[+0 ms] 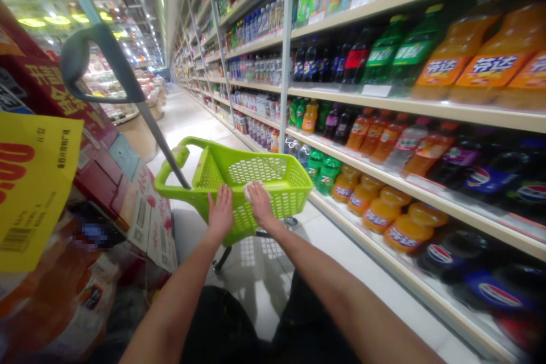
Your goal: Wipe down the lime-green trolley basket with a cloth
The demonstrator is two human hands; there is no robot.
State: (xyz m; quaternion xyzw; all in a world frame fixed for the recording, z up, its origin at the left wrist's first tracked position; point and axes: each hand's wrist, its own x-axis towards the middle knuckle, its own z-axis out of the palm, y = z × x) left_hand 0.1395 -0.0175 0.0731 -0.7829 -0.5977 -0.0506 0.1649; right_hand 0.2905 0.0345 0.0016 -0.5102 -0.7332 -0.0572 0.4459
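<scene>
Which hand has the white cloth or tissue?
The right hand: the white material shows beneath it; the left hand, also on the green basket, shows none.

The lime-green openwork shopping basket (pixel 243 215) looks like smooth moulded plastic with a soft sheen. The white crumpled wad (pixel 248 191) looks soft and matt (cloth or paper, I cannot tell). The grey loop-shaped handle (pixel 123 68) appears matt plastic; the yellow rectangular price sign (pixel 46 173), smooth paper; the pale floor tiles (pixel 319 247), hard and glossy.
</scene>
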